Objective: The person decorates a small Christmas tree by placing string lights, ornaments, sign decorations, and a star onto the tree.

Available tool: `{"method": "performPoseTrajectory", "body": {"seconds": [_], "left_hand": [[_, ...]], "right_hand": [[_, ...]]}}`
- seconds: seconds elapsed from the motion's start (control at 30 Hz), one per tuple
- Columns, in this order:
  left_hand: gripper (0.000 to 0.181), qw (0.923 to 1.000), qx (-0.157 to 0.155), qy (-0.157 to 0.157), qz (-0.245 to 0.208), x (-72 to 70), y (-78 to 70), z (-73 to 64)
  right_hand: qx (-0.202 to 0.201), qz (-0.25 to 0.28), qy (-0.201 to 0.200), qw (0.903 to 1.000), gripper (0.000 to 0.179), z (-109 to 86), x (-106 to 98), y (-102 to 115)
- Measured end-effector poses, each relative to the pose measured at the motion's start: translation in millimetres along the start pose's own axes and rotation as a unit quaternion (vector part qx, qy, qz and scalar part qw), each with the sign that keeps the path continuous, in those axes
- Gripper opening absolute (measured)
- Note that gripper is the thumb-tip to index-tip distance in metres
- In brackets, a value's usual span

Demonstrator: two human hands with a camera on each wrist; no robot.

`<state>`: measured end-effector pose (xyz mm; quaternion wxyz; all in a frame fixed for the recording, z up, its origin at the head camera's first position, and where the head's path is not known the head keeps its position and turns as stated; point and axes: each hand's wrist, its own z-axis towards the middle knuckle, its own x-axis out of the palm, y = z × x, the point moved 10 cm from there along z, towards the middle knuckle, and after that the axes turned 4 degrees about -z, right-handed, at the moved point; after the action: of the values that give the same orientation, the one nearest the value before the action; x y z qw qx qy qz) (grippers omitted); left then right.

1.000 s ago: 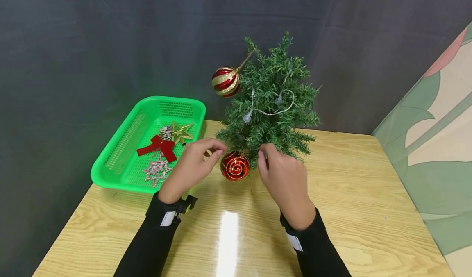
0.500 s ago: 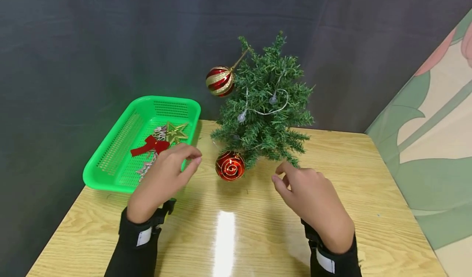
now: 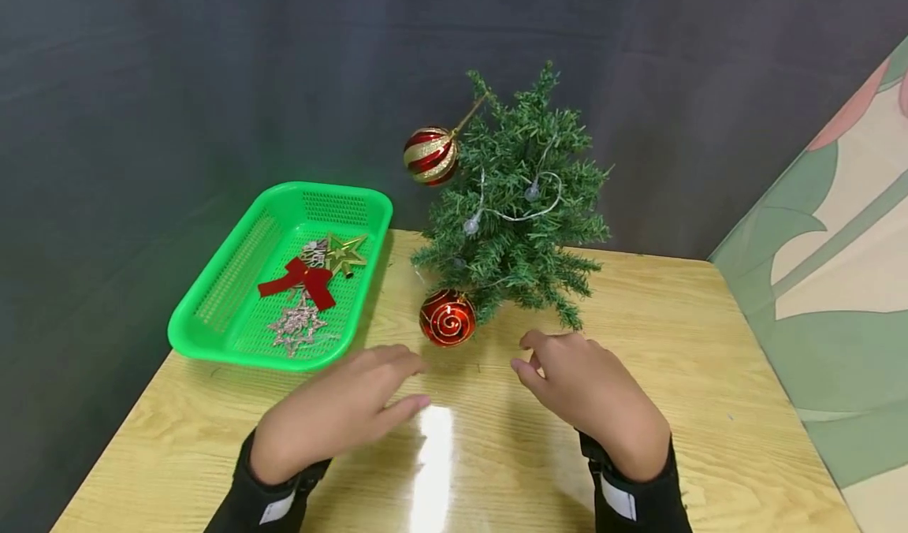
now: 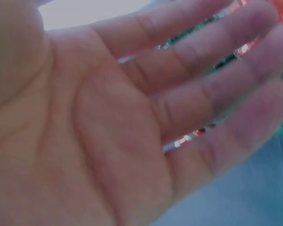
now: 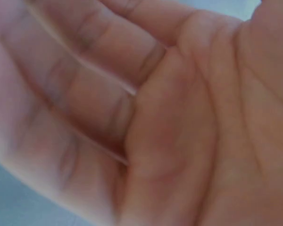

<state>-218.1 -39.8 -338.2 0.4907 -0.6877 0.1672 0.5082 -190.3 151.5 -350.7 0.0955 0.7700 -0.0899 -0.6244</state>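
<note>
A small green Christmas tree (image 3: 521, 210) stands at the back of the table. Low on its left side hangs a red bauble (image 3: 448, 318) with a gold swirl; a red-and-gold striped bauble (image 3: 431, 156) dangles by a cord from an upper branch. My left hand (image 3: 344, 407) hovers over the table in front of the green basket, palm bare and fingers spread in the left wrist view. To the right, below the tree's lower branches, is my right hand (image 3: 592, 395), its fingers loosely bent; the right wrist view shows a bare palm. Neither hand touches an ornament.
The green basket (image 3: 186, 320) at the left holds a red bow (image 3: 301, 281), a gold star (image 3: 344, 254) and silver glitter snowflakes (image 3: 298, 324). A clear light string (image 3: 521, 216) lies on the tree. A dark cloth (image 3: 213, 83) hangs behind the table (image 3: 709, 375).
Both hands have drawn away from the red bauble and lower branches. The left passed over the basket's edge, then came down toward the front; the right moved right and back.
</note>
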Motion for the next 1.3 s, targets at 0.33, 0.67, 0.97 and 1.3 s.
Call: {"method": "performPoseTrajectory", "body": {"seconds": [0.33, 0.67, 0.97, 1.3], "left_hand": [[0.026, 0.9810, 0.122, 0.021, 0.149, 33.7, -34.0, -0.9], [0.022, 0.9844, -0.031, -0.041, 0.169, -58.4, 50.6, -11.8], [0.058, 0.9569, -0.202, 0.200, 0.060, -47.9, 183.9, 34.1], [0.081, 0.9228, -0.276, 0.259, 0.074, 8.6, 239.4, 34.5]], "right_hand": [[-0.067, 0.027, 0.001, 0.9973, 0.032, -2.1, 2.7, 19.1], [-0.175, 0.064, 0.035, 0.9819, 0.027, -5.1, 10.3, 45.4], [-0.171, 0.083, 0.036, 0.9810, 0.024, -7.4, 2.1, 40.4], [-0.186, 0.076, 0.037, 0.9789, 0.024, -5.9, 8.6, 44.4]]}}
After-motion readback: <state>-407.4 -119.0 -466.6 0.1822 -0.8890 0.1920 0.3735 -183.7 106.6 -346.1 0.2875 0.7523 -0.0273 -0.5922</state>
